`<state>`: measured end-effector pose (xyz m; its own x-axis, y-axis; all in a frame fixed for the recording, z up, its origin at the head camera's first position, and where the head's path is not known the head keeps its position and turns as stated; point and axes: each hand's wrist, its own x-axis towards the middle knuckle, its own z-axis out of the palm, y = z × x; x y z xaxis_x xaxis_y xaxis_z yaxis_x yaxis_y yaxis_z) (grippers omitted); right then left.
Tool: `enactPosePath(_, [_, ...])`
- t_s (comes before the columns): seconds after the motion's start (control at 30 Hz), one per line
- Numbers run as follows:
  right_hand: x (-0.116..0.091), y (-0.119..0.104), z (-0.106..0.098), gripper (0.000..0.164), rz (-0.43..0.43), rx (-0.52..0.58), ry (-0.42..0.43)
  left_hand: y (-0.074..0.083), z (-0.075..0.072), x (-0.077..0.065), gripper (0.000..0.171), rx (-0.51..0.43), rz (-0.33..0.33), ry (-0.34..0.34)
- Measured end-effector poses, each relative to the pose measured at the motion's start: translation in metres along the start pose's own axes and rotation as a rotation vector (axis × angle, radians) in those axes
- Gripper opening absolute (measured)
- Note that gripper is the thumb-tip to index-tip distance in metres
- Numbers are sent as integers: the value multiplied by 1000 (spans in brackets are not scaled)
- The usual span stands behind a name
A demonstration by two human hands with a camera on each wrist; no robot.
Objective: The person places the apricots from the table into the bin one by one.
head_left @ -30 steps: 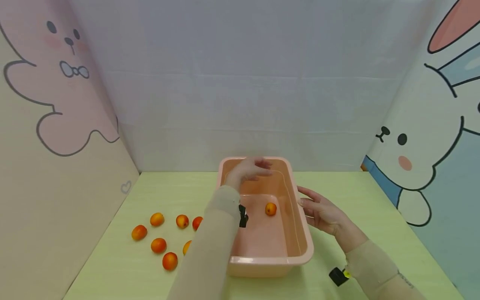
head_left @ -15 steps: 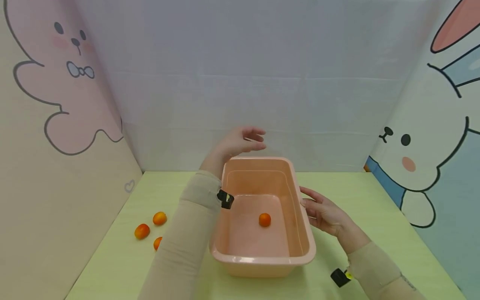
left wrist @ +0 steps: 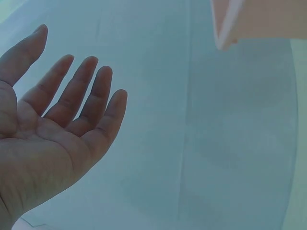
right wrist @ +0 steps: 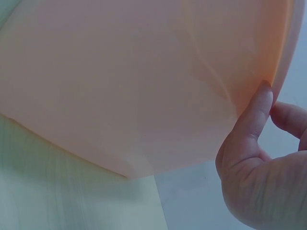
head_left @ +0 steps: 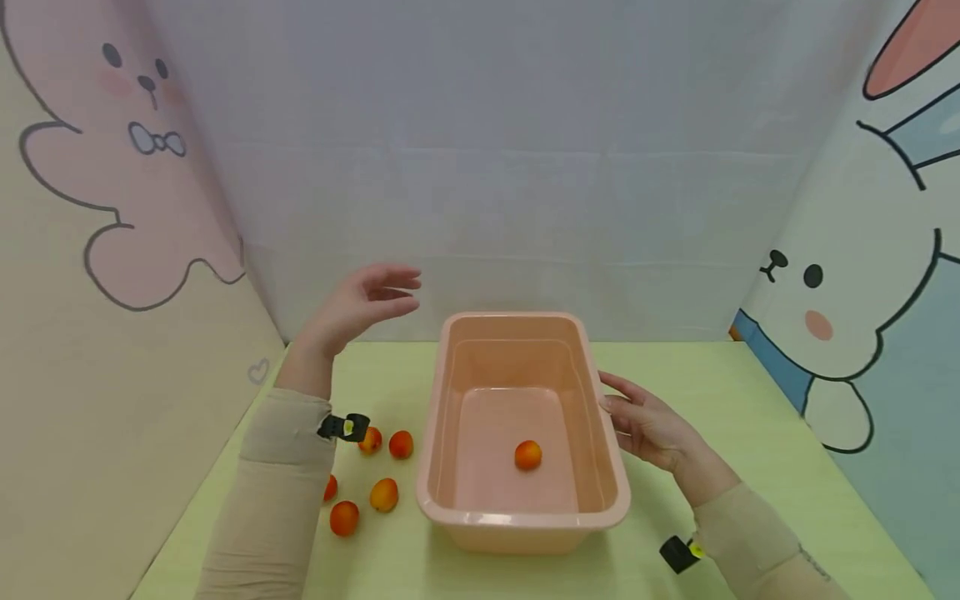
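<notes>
Peach-coloured plastic, seen from the head, forms the basin (head_left: 513, 362) that stands upright near the middle of the pale green table (head_left: 675, 362). One small orange-red fruit (head_left: 528, 456) lies inside it, right of centre and towards the near end, where the sides should keep it from rolling away. More such fruits (head_left: 384, 495) lie loose to the left, one half hidden by the left sleeve (head_left: 258, 517). We see the left hand (head_left: 367, 300) raised at the far left, fingers relaxed and slightly spread. Across from it, the right hand (head_left: 645, 425) meets the basin's right rim (head_left: 621, 487), probably to steady it.

From the left wrist, we find that hand holding nothing, well apart from the basin.

From the right wrist, we see thumb and fingertips (right wrist: 264, 93) pinching the rim; so light a hold suits steadying, we judge, more than carrying.
</notes>
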<state>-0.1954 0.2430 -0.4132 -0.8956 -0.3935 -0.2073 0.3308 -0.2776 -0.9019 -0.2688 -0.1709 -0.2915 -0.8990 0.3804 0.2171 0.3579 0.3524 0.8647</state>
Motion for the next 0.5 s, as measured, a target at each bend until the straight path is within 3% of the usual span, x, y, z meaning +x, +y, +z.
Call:
enactPosePath(0.17, [-1, -2, -2, 67, 3, -8, 11, -36, -11, -23, 49, 51, -71, 69])
enactPosePath(0.5, [0, 0, -2, 66, 5, 5, -6, -113, -6, -62, 51, 71, -128, 107])
